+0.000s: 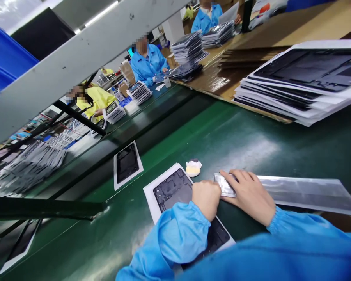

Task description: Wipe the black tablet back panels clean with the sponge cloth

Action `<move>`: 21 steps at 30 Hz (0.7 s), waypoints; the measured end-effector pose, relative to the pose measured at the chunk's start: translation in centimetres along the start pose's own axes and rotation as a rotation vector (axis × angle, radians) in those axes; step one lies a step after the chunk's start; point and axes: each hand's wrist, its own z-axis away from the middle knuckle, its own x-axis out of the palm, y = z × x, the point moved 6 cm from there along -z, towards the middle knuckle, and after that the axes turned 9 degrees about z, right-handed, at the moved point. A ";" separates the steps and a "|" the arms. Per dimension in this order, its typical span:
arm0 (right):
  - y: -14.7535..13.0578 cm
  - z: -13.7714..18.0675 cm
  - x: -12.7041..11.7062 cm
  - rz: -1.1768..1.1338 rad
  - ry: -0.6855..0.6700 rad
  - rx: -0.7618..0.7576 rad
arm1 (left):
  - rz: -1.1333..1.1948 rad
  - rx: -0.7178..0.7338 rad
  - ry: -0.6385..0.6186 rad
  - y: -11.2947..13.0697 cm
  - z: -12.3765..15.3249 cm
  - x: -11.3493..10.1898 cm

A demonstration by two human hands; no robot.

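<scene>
My left hand (206, 199) is closed in a fist above the right edge of a black tablet-like panel (172, 189), which lies on a white sheet. Its fingertips meet the near end of a clear plastic strip, and what they pinch is hidden. My right hand (250, 195) grips that clear plastic strip (304, 193), thumb on one side and fingers across the top. A shiny, silvery end of the strip shows between the two hands. Just beyond my left hand sits a small whitish-yellow pad (193, 168) with a dark piece on top.
A green work surface (128, 230) runs beneath everything. Another panel on a white sheet (128, 164) lies farther left. A tall stack of panels and sheets (298, 86) stands right on cardboard. A grey metal beam (84, 50) crosses overhead. Co-workers (149, 64) sit beyond.
</scene>
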 end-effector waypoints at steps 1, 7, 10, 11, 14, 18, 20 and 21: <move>-0.1 0.1 0.0 0.004 0.007 0.002 | -0.005 -0.007 -0.005 0.2 -0.1 0.0; -0.2 0.2 -0.1 0.016 0.044 -0.011 | -0.064 -0.010 0.042 1.1 -0.2 0.7; -0.2 0.2 -0.3 0.024 0.066 -0.012 | -0.093 -0.025 0.079 1.3 0.1 0.8; -0.1 0.2 -0.4 0.027 0.072 -0.010 | -0.099 -0.031 0.084 1.3 0.2 0.8; 0.0 0.2 -0.6 0.026 0.079 -0.003 | -0.129 -0.032 0.079 1.8 0.2 0.7; 0.1 0.3 -0.7 0.013 0.072 -0.002 | -0.170 0.005 0.070 3.1 -0.3 0.4; 0.2 0.3 -0.7 0.006 0.067 -0.005 | -0.169 0.028 0.079 3.5 -0.7 0.1; 0.2 0.3 -0.6 0.003 0.066 -0.007 | -0.162 0.038 0.081 3.5 -0.9 -0.1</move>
